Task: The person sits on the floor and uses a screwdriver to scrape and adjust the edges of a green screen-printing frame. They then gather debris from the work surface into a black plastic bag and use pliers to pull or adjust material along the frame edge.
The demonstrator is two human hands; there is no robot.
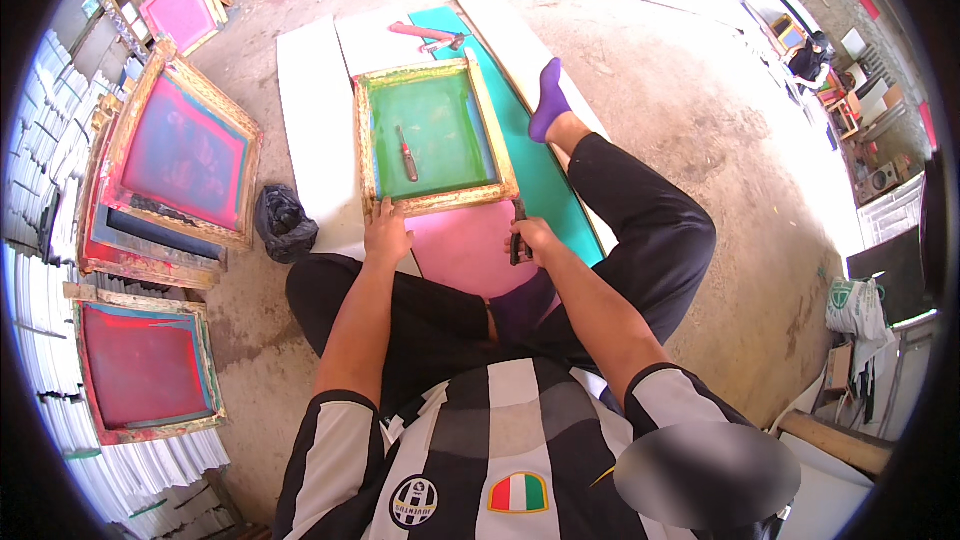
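Note:
A screen-printing frame (487, 135) with a green mesh and a worn, paint-stained wooden border lies in front of me. My left hand (386, 235) rests at its near left edge, fingertips on the wood and thumb held apart. Dark-handled pliers (517, 248) are in my closed right hand (537, 238), their tip up against the near right corner of the frame. What the jaws touch is too small to make out. On the green mesh lies a screwdriver (409, 162) with a reddish-brown handle. A hammer (437, 37) lies beyond the frame's far edge.
White, teal and pink boards (455, 245) lie under the frame, between my legs. A black plastic bag (285, 223) sits to the left. More screen frames (185, 155) lean against stacked white sheets (40, 120). A white sack (855, 308) stands at the right.

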